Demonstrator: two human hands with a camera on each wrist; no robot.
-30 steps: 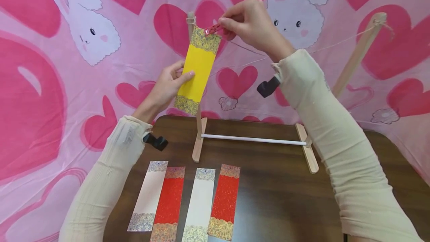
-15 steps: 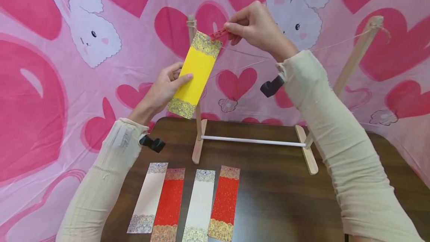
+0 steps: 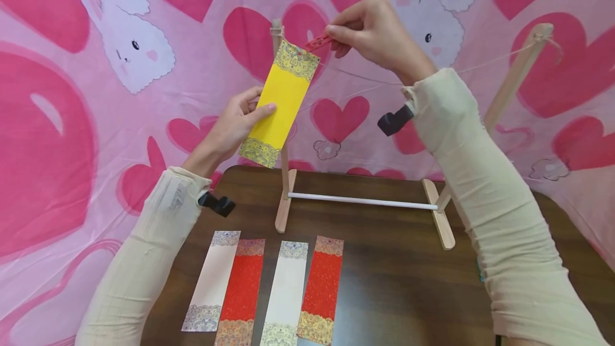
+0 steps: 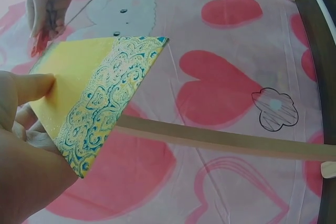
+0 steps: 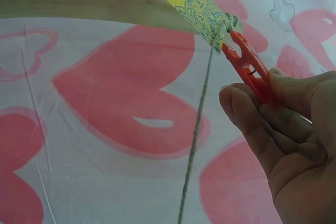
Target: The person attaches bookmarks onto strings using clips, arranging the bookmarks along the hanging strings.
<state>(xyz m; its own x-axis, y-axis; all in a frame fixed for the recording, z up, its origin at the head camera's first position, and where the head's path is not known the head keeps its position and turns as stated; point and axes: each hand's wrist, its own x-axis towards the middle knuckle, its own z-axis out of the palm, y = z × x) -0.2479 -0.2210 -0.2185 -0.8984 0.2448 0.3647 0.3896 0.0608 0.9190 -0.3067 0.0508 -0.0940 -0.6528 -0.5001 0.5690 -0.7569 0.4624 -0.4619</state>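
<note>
My left hand (image 3: 235,122) holds a yellow paper strip (image 3: 283,101) with lace-patterned ends, thumb on its front and fingers behind. The strip leans, its top to the right, near the top of the left wooden post (image 3: 276,33). Up at the strip's top edge, my right hand (image 3: 372,33) pinches a red clothespin (image 3: 319,42) by its handle end, between thumb and fingers. In the right wrist view the clothespin's tips are right at the patterned edge, where a string (image 5: 197,124) runs down past it.
Two white strips (image 3: 213,276) and two red strips (image 3: 242,287) lie on the brown table (image 3: 399,282). The wooden stand's right post (image 3: 519,76) and white crossbar (image 3: 362,199) are beyond them. A pink heart-print cloth (image 3: 192,95) hangs behind.
My right hand has drawn slightly to the right with the clothespin, whose tip overlapped the strip more before. The strip's lower end has swung a little left in my left hand.
</note>
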